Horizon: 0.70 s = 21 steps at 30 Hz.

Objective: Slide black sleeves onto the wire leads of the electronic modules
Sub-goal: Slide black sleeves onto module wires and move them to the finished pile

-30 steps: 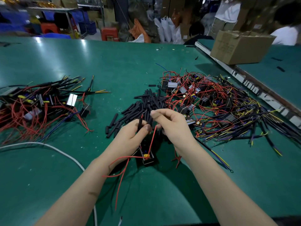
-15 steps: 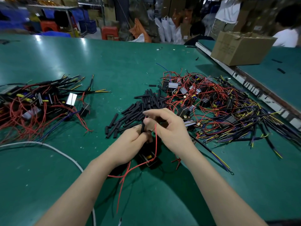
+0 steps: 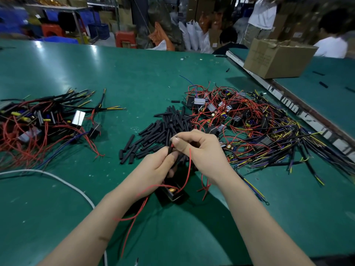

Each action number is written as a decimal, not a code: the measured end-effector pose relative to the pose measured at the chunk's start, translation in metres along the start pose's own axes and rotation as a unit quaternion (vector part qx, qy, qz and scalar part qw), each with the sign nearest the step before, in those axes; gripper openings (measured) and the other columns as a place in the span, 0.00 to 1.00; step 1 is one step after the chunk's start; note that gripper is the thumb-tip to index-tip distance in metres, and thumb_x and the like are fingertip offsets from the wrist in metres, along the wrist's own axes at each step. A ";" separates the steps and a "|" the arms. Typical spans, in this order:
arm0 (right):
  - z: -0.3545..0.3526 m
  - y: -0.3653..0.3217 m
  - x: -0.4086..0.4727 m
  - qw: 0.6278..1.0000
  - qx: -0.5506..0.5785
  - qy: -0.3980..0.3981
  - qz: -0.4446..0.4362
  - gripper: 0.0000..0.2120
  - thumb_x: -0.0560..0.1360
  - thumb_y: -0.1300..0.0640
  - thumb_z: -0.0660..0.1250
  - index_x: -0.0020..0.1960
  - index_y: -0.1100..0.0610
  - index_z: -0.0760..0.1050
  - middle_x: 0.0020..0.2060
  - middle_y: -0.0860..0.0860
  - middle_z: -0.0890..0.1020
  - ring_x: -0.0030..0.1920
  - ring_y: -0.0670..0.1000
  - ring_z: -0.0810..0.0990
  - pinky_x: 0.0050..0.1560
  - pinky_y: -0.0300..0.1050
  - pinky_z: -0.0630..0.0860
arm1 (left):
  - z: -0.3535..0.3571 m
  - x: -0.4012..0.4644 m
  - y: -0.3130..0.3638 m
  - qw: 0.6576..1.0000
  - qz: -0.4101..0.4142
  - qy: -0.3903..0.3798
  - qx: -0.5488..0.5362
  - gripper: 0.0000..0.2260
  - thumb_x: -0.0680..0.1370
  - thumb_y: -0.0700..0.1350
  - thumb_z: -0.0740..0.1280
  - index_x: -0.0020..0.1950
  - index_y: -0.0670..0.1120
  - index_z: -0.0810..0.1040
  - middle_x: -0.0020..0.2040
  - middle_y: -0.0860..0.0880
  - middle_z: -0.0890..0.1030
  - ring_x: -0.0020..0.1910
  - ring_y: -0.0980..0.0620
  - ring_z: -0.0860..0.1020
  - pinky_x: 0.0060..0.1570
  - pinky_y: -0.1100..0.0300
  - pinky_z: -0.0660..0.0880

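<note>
Above green table (image 3: 134,73): two hands, one black sleeve (image 3: 170,150), one red lead (image 3: 189,169).

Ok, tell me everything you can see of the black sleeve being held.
The black sleeve is a short, matte tube, rubbery-looking, roughly upright. The left hand pinches it near its lower part. A red wire meets its top end, pinched there by the right hand. It is raised just in front of the loose sleeve pile.

faint print on cardboard box (image 3: 269,60), too blurred to read
</note>
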State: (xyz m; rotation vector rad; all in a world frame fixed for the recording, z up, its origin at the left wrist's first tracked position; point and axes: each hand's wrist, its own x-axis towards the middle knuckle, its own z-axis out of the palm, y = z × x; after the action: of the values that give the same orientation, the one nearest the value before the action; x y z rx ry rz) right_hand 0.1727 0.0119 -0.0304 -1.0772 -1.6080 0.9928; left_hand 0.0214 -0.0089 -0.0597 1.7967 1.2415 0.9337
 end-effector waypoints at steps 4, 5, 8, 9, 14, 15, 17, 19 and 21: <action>-0.024 -0.005 0.002 0.996 0.022 -0.054 0.062 0.05 0.75 0.59 0.69 0.49 0.52 0.79 0.36 0.45 0.82 0.34 0.41 0.77 0.39 0.34 0.74 | -0.001 -0.004 -0.001 1.000 0.006 -0.006 -0.010 0.16 0.81 0.51 0.56 0.45 0.42 0.75 0.31 0.56 0.77 0.34 0.58 0.74 0.40 0.62 0.71; -0.037 -0.005 0.003 0.997 -0.008 -0.041 0.065 0.06 0.74 0.57 0.70 0.51 0.50 0.79 0.38 0.44 0.82 0.35 0.40 0.78 0.40 0.33 0.74 | -0.001 -0.004 -0.001 1.000 0.010 -0.003 -0.007 0.18 0.81 0.53 0.56 0.46 0.41 0.76 0.33 0.55 0.78 0.36 0.58 0.76 0.43 0.61 0.72; -0.074 -0.001 0.002 0.970 -0.230 0.000 0.077 0.06 0.72 0.50 0.73 0.48 0.45 0.78 0.38 0.40 0.83 0.38 0.34 0.78 0.43 0.27 0.71 | -0.001 -0.005 0.002 0.999 0.014 -0.005 -0.033 0.23 0.77 0.61 0.54 0.49 0.44 0.78 0.35 0.51 0.79 0.38 0.58 0.77 0.45 0.60 0.75; -0.080 0.001 0.001 0.952 -0.294 -0.002 0.084 0.07 0.71 0.49 0.73 0.48 0.45 0.78 0.37 0.40 0.82 0.37 0.34 0.77 0.39 0.25 0.69 | -0.001 -0.005 0.004 0.999 0.015 -0.006 -0.052 0.21 0.76 0.62 0.54 0.52 0.49 0.77 0.36 0.51 0.80 0.37 0.56 0.78 0.45 0.61 0.75; -0.071 0.012 -0.004 0.875 -0.468 -0.058 0.110 0.12 0.73 0.46 0.70 0.54 0.46 0.75 0.40 0.42 0.80 0.42 0.46 0.76 0.45 0.46 0.75 | 0.002 -0.005 0.011 0.995 0.036 -0.021 -0.095 0.14 0.76 0.56 0.56 0.59 0.56 0.73 0.39 0.53 0.82 0.37 0.54 0.80 0.46 0.63 0.76; -0.067 0.013 -0.004 0.866 -0.487 -0.060 0.099 0.12 0.74 0.46 0.69 0.56 0.46 0.74 0.41 0.42 0.80 0.44 0.47 0.76 0.45 0.47 0.75 | 0.002 -0.005 0.012 0.993 0.038 -0.021 -0.106 0.15 0.77 0.56 0.55 0.60 0.56 0.73 0.37 0.53 0.81 0.36 0.54 0.79 0.45 0.63 0.76; -0.065 0.013 -0.004 0.864 -0.496 -0.058 0.061 0.11 0.76 0.49 0.67 0.58 0.48 0.75 0.42 0.42 0.79 0.44 0.47 0.75 0.43 0.45 0.72 | 0.002 -0.006 0.013 0.992 0.036 -0.023 -0.121 0.16 0.77 0.57 0.53 0.61 0.56 0.73 0.36 0.54 0.79 0.34 0.56 0.77 0.43 0.64 0.74; -0.062 0.013 -0.003 0.882 -0.469 -0.050 0.014 0.10 0.78 0.54 0.65 0.59 0.50 0.76 0.42 0.44 0.79 0.41 0.45 0.74 0.42 0.42 0.68 | 0.002 -0.008 0.013 0.989 0.031 -0.026 -0.144 0.19 0.78 0.57 0.51 0.62 0.54 0.74 0.37 0.51 0.78 0.35 0.56 0.76 0.43 0.67 0.73; -0.059 0.012 -0.002 0.902 -0.429 -0.038 -0.026 0.10 0.79 0.56 0.62 0.59 0.52 0.75 0.44 0.46 0.78 0.45 0.46 0.74 0.47 0.42 0.69 | 0.001 -0.008 0.013 0.988 0.034 -0.010 -0.152 0.19 0.78 0.57 0.52 0.62 0.53 0.75 0.42 0.49 0.81 0.39 0.54 0.79 0.46 0.70 0.73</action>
State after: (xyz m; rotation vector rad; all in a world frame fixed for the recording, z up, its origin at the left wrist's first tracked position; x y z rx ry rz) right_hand 0.2319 0.0203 -0.0281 -1.5587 -2.1965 0.2459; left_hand 0.0254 -0.0200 -0.0501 1.6095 0.9713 1.0763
